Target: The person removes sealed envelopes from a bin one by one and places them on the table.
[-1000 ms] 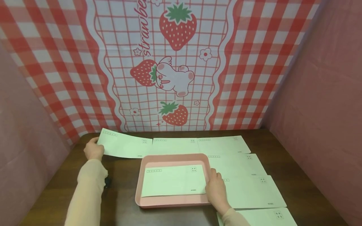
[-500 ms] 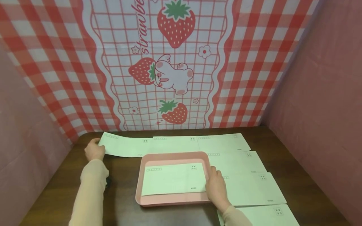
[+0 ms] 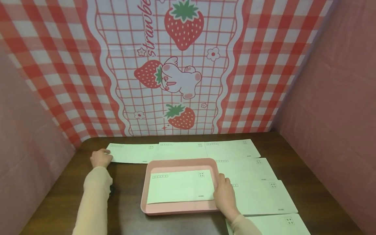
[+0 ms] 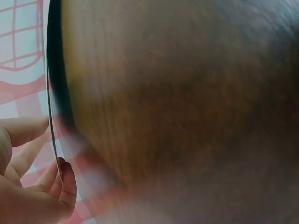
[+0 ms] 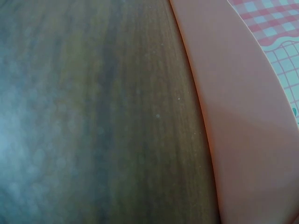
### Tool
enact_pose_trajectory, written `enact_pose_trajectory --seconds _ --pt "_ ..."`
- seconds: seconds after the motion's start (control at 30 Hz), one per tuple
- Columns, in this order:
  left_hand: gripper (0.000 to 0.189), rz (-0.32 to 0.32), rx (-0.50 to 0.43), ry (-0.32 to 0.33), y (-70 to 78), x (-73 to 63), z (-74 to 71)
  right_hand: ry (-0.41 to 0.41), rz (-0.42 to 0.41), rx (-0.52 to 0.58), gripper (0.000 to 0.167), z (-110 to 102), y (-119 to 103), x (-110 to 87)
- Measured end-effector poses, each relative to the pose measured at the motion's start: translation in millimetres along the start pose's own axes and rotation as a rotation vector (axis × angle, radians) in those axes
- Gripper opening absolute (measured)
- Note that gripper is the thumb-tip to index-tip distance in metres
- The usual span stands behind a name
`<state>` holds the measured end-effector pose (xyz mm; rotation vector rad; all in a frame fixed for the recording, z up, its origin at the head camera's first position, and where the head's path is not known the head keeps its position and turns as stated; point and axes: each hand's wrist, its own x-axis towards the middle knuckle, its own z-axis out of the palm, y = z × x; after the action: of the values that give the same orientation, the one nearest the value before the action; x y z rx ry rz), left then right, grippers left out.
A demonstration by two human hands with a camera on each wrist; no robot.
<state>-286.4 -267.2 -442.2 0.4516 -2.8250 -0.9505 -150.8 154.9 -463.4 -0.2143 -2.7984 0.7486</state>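
A person's left hand pinches, thumb and fingers nearly together, the left end of a pale envelope on the table; the right hand grips a pink tray's right rim, well apart from that envelope.

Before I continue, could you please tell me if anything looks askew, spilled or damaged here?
I see no spill or damage. The only oddity is the backdrop cloth: its lettering runs sideways and the cartoon animal lies on its side. The envelope in the pink tray sits roughly straight.
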Motion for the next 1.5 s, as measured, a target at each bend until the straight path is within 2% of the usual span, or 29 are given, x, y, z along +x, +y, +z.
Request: enact_pose_trajectory --seconds 0.1,0.23,0.4,0.57,0.77,0.87,0.93,1.03,1.1,1.17,1.2,1.27,1.33,1.4,1.5 --pt "0.04 0.036 0.066 -0.032 -0.8 -0.7 -1.3 0.002 -0.001 0.001 0.038 -0.6 -0.3 -0.2" --pt "0.04 0.04 0.1 -0.071 -0.8 -2.3 -2.1 -0.009 0.01 0.005 0.039 -1.0 -0.8 0.0" --pt "0.039 0.037 0.171 -0.083 -1.5 -1.4 1.2 -0.011 0.012 0.001 0.039 -1.1 -0.5 0.0" --pt "0.037 0.004 0.243 -0.071 -1.8 1.3 6.1 -0.021 0.021 0.0 0.039 -1.1 -0.5 1.8" --pt "0.036 0.036 0.364 -0.004 12.5 -2.6 2.3 -0.031 0.027 -0.015 0.039 0.3 -0.8 3.5" --pt "0.035 0.073 0.367 0.034 22.2 -5.7 -1.4 -0.027 0.026 -0.014 0.039 1.0 -1.3 3.2" --pt "0.035 0.122 0.339 0.07 29.3 -9.3 -3.4 -0.031 0.033 -0.01 0.038 1.2 -1.4 2.2" --pt "0.031 0.242 0.283 0.129 46.6 -21.1 -5.5 -0.028 0.039 -0.009 0.037 0.2 -0.9 0.8" --pt "0.028 0.341 0.239 0.142 62.8 -34.8 -5.7 -0.025 0.042 -0.008 0.036 -0.5 0.0 0.4" --pt "0.025 0.446 0.181 0.095 79.9 -52.2 -3.3 -0.02 0.038 -0.007 0.037 -1.4 0.8 0.5" --pt "0.023 0.494 0.148 0.041 87.8 -61.9 -1.3 -0.018 0.036 -0.006 0.037 -1.5 1.1 0.6" --pt "0.02 0.573 0.083 -0.11 100.0 -81.7 4.9 -0.018 0.032 -0.004 0.038 -1.3 1.3 1.2" --pt "0.022 0.631 0.061 -0.264 106.4 -99.0 13.2 -0.019 0.029 0.0 0.039 -1.1 0.8 1.8" --pt "0.029 0.674 0.115 -0.364 108.2 -112.5 22.3 -0.026 0.034 0.001 0.039 -0.3 0.2 2.4" --pt "0.052 0.73 0.276 -0.414 104.2 -124.3 34.8 -0.047 0.05 0.004 0.039 0.5 -1.3 2.4"
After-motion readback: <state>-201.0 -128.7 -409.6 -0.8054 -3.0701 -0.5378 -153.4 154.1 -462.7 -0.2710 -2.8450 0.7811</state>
